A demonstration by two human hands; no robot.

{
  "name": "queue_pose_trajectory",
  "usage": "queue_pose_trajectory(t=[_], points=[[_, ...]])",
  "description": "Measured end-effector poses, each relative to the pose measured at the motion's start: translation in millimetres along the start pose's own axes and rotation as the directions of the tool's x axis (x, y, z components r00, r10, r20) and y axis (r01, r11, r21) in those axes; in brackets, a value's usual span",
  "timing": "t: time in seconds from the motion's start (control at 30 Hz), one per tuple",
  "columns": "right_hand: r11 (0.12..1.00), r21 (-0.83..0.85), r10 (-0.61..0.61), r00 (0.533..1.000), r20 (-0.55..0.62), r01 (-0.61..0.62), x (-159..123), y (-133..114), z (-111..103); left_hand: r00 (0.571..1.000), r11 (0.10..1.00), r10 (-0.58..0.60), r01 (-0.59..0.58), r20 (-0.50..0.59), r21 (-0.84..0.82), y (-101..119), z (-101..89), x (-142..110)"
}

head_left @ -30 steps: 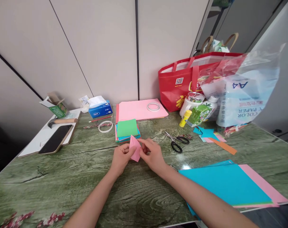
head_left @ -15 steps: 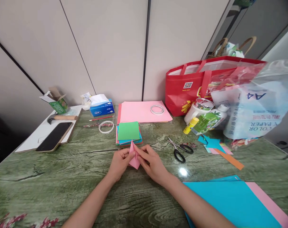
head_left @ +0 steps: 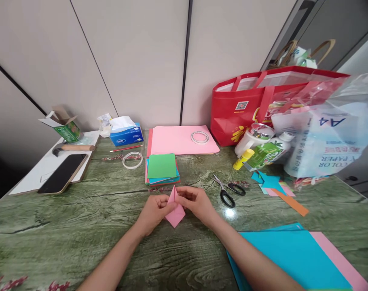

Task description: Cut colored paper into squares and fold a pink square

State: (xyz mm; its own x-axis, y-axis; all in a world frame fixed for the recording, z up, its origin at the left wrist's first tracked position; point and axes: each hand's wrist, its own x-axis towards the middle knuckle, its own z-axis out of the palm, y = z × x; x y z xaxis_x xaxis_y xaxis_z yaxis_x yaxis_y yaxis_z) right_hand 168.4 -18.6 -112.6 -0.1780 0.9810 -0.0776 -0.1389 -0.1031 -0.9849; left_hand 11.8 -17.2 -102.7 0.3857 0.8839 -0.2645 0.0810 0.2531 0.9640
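Observation:
A small folded pink paper [head_left: 175,212], kite-shaped with its point up, rests on the green wood-grain table [head_left: 89,226]. My left hand [head_left: 154,212] pinches its left edge with closed fingers. My right hand [head_left: 197,203] grips its upper right side, fingers curled onto the fold. Just beyond lies a stack of small coloured paper squares [head_left: 161,167] with a green sheet on top.
Scissors [head_left: 227,190] lie right of my hands. Large blue and pink sheets [head_left: 296,254] cover the near right. Behind are a pink sheet pile [head_left: 178,141], tape rings [head_left: 132,160], a tissue box [head_left: 126,134], a phone [head_left: 63,173], a glue stick [head_left: 243,159], a red bag [head_left: 247,107] and paper scraps [head_left: 275,186].
The camera view shifted slightly. My fingers worked along the pink paper's top fold, and more of its lower tip now shows below my hands.

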Motion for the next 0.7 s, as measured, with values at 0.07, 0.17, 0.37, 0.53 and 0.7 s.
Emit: queue_pose_trajectory(t=[0.07, 0.17, 0.37, 0.53, 0.7], points=[[0.999, 0.038, 0.034, 0.999, 0.014, -0.035, 0, -1, -1, 0.998, 0.998, -0.045, 0.046, 0.031, -0.031, 1, 1.3, -1], [0.991, 0.108, 0.081, 0.996, -0.024, -0.078, 0, -2, -3, 0.979, 0.985, -0.141, 0.153, 0.144, -0.077, 5, 2.6, -4], [0.99, 0.116, 0.087, 0.995, -0.058, -0.08, 1, -2, -4, 0.959, 0.97, -0.197, 0.22, 0.203, -0.099, 11, 3.5, -6], [0.989, 0.119, 0.096, 0.992, -0.084, -0.086, 1, -2, -4, 0.956, 0.967, -0.201, 0.229, 0.214, -0.114, 8, 3.3, -5], [0.988, 0.128, 0.099, 0.991, -0.094, -0.086, 1, -2, -4, 0.953, 0.966, -0.196, 0.227, 0.23, -0.119, 8, 3.3, -6]])
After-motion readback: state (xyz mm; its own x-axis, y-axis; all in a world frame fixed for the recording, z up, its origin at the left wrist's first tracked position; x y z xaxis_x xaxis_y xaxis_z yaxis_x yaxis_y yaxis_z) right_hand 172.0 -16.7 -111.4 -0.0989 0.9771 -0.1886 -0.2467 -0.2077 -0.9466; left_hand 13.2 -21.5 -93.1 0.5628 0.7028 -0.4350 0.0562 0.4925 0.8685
